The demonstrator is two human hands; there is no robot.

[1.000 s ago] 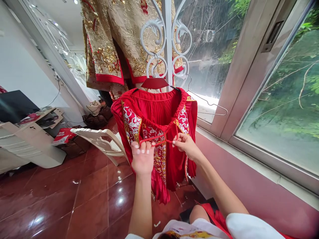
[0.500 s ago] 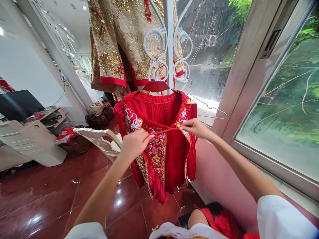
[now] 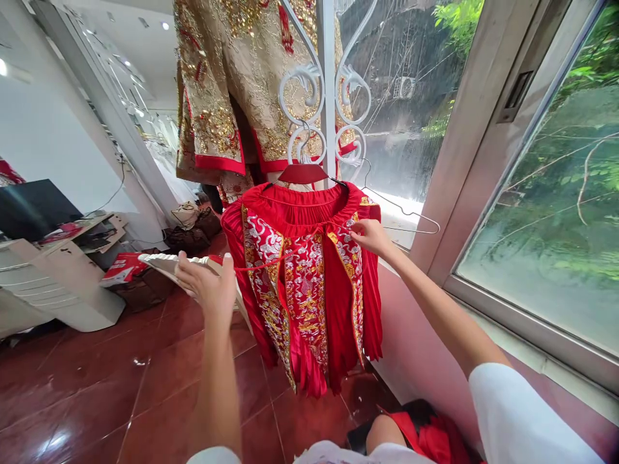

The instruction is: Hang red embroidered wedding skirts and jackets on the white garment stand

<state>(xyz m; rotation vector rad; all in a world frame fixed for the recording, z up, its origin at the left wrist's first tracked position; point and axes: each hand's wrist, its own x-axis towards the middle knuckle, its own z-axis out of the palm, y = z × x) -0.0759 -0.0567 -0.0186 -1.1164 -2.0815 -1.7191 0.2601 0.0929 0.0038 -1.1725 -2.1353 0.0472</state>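
Skirt (image 3: 304,290), head view: red, embroidered panels, hangs mid-scene from a red hanger (image 3: 303,173) by a white metal frame (image 3: 329,129). Hands well apart. Left hand (image 3: 207,287), in front of the chair (image 3: 164,263), has the red cord (image 3: 258,265) running to it; thumb and fingers look spread, can't tell how it grips. Right hand (image 3: 374,237) pinched at right of waistband (image 3: 293,227), apparently on cord's other end. Step looks like stretching waist cord sideways; next move probably calls for even tension, both sides.
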